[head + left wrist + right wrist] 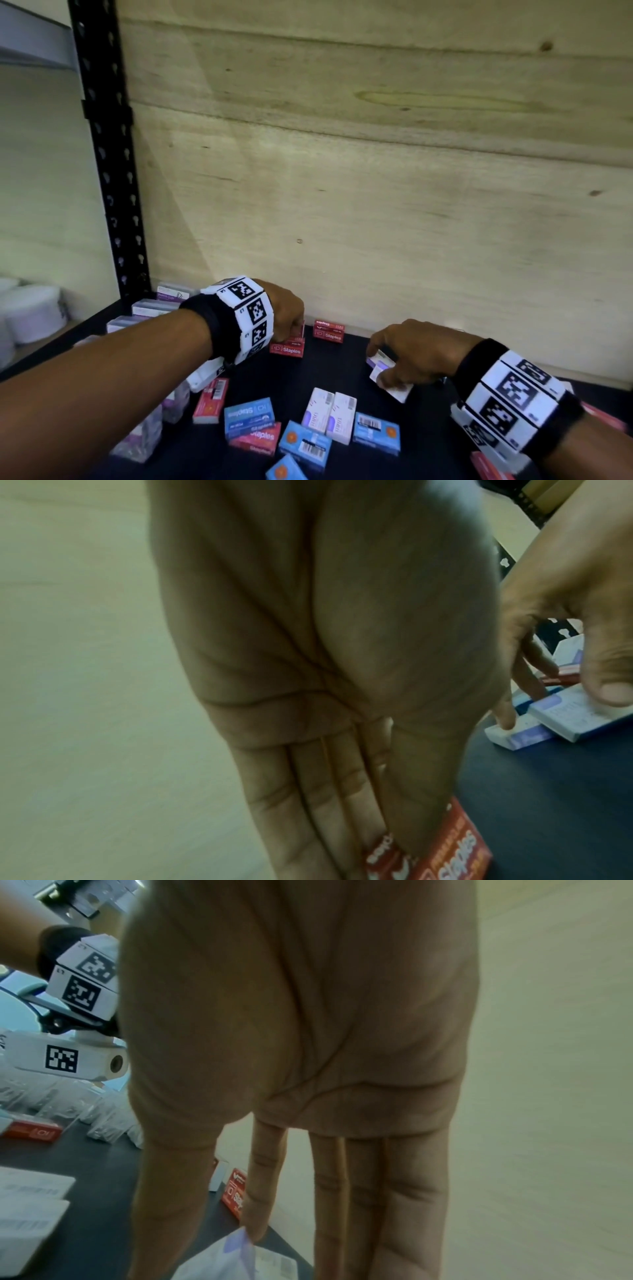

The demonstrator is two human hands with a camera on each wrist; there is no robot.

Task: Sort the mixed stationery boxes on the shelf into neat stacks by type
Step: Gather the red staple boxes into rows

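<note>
Left hand (pixel 286 313): fingers pinching red box (pixel 287 346) near back wall (pixel 376 171).
Right hand (pixel 407 353): fingers pinching white box (pixel 394 387).
Shelf (pixel 342 370): open middle.

Dim, soft blur (edges warped)

Bare shelf (pixel 346 370) (boxes (pixel 329 416) in front)

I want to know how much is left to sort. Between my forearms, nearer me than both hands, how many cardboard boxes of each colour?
Blue boxes: 4
White-and-purple boxes: 2
Red boxes: 2, one under a blue box
Total: 8
Clear packs by the left forearm are not counted.
</note>
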